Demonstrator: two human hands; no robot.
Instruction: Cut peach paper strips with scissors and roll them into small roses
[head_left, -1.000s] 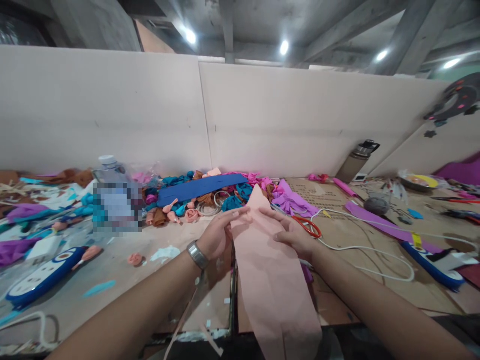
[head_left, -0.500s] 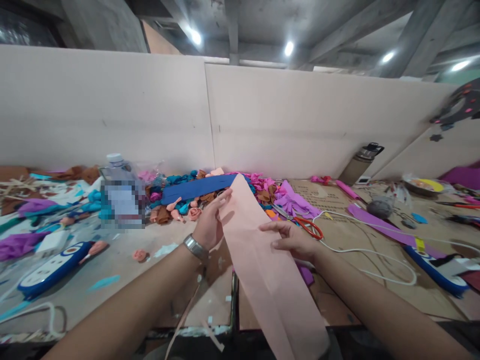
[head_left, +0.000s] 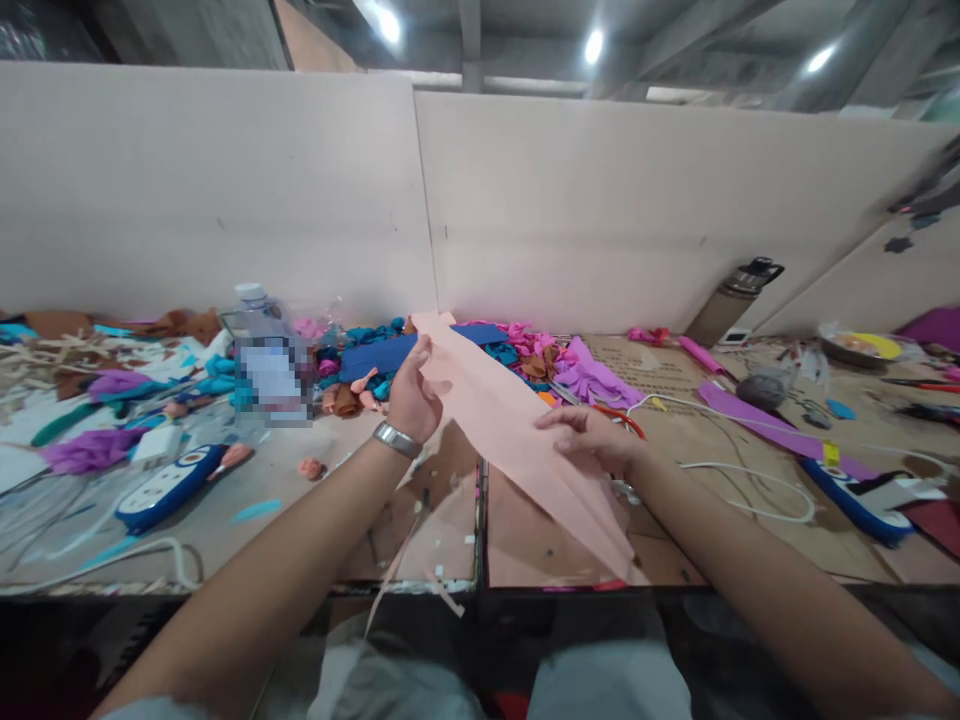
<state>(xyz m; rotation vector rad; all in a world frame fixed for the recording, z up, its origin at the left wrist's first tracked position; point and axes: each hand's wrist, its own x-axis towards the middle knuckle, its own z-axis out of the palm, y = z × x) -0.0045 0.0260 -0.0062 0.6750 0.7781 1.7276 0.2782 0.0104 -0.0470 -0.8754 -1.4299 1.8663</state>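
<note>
A long peach-pink strip of crepe paper [head_left: 502, 410] stretches over the table's near middle, from the back pile down toward the front edge. My left hand [head_left: 416, 395], with a metal-banded watch at its wrist, grips the strip's left edge near the far end. On its right side, my right hand [head_left: 589, 437] holds the paper, fingers bent over the top. Some of its fingers are hidden beneath. Behind the strip lies a flat blue strip [head_left: 382, 352], among small peach rosettes and scraps. Orange-handled scissors [head_left: 626, 420] lie partly hidden behind my right hand.
A clear bottle [head_left: 259, 310] stands back left, a dark-lidded flask [head_left: 735, 300] back right. Blue-and-white devices lie at left [head_left: 169, 490] and right [head_left: 855, 505]. A white cable [head_left: 780, 485] loops at right. A white partition [head_left: 300, 190] closes the back.
The strip's near end has swung up from my lap onto the table, and its far end now points further left. My left hand has moved slightly left and up. The view has tilted down.
</note>
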